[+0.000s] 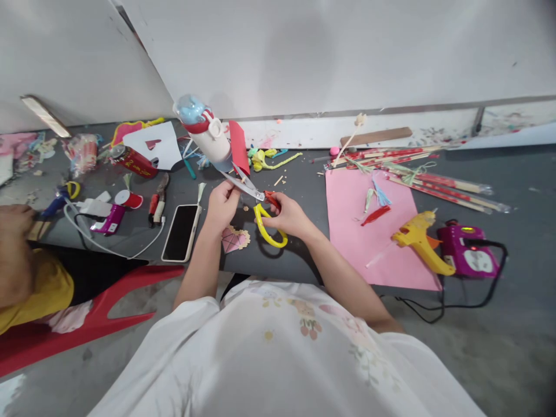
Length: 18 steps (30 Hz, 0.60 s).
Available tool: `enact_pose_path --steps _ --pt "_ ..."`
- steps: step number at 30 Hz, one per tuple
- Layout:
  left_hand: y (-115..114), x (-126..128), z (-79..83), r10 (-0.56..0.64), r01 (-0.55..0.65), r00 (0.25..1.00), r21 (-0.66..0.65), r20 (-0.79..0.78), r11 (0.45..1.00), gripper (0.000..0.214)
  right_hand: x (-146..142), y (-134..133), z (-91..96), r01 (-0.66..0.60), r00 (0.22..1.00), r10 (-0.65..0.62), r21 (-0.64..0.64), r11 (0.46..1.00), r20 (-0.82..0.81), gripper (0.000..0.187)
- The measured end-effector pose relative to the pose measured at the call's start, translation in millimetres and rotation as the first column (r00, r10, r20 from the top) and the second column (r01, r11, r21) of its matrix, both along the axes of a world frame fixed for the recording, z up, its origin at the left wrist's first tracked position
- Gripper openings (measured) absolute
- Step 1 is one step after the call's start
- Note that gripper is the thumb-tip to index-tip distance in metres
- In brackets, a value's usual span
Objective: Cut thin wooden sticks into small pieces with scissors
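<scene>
My right hand (289, 215) grips yellow-handled scissors (269, 223), their blades pointing up and left. The blades meet a strip of red paper (239, 147) that stands upright above my left hand (222, 204). My left hand is closed in a pinch near the blades, at the lower end of the red paper. A pink heart-shaped paper piece with a scalloped edge (234, 238) lies on the dark table (304, 255) just below both hands.
A white bottle with a blue lid (204, 130) stands behind the red paper. A phone (180, 233) lies left of my hands. A pink paper sheet (369, 231), yellow glue gun (419, 240) and purple device (467, 250) lie right. Another person's arm (17, 243) is far left.
</scene>
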<state>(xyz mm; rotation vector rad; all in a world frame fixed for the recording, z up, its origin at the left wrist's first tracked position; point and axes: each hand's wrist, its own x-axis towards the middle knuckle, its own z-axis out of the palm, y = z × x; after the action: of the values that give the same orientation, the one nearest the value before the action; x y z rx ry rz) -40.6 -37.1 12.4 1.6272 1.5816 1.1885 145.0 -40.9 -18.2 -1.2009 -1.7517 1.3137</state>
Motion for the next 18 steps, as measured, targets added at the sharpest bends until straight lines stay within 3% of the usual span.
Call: enact_pose_path --steps 8,18 --pt "-3.3 2.8 6.8 -0.008 0.012 0.981 0.017 -0.193 1.000 0.022 0.0 1.3 -0.7 0.021 1.000 -0.021 -0.009 1.000 0.013 0.047" --pt "-3.2 -3.3 5.2 0.010 0.020 0.949 0.091 -0.315 0.996 0.019 -0.5 2.0 -4.8 0.024 1.000 -0.024 -0.020 1.000 -0.010 0.049"
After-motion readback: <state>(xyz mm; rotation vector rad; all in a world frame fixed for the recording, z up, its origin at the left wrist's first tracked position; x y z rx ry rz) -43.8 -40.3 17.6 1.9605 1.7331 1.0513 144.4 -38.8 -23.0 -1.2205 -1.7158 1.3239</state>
